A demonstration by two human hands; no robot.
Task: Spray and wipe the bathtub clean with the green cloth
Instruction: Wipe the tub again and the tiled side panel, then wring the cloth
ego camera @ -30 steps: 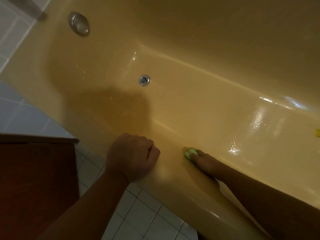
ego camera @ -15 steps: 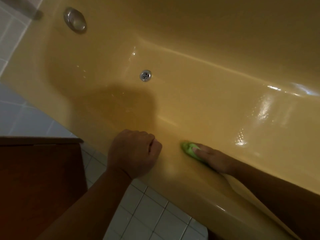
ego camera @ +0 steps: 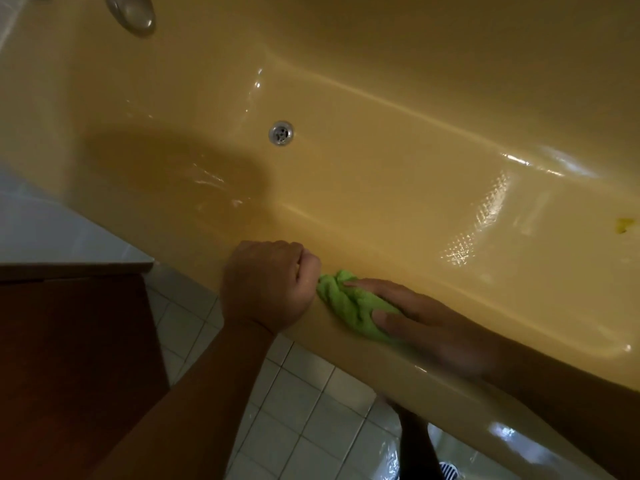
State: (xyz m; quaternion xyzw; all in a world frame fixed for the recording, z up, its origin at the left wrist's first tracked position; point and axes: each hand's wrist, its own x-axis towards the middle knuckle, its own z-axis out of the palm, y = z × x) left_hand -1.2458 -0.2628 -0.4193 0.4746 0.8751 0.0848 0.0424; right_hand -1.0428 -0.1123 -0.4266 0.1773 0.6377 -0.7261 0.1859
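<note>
Green and bunched, the cloth (ego camera: 349,306) lies on the near rim of the tub (ego camera: 381,174), at the edge where the rim rolls into the basin. Your right grip (ego camera: 426,318) lies flat on it, fingers (ego camera: 377,284) straight and spread, thumb laid across the cloth's near side, pressing it onto the enamel; that forearm crosses the rim from the lower right. The cloth's left end comes right up against your left grip (ego camera: 266,285), which is curled into a fist with nothing in it and rests on the same rim, knuckles toward the basin. Inside, the tub's yellow floor is wet and glossy, with bright glints on the right. The drain (ego camera: 281,133) sits well beyond both grips, and the round overflow plate (ego camera: 131,10) is on the end wall at the top left. A small yellow speck (ego camera: 623,225) shows at the far right. Below the rim is a white tile floor (ego camera: 304,393), and a dark wood panel (ego camera: 69,358) stands at the left.
</note>
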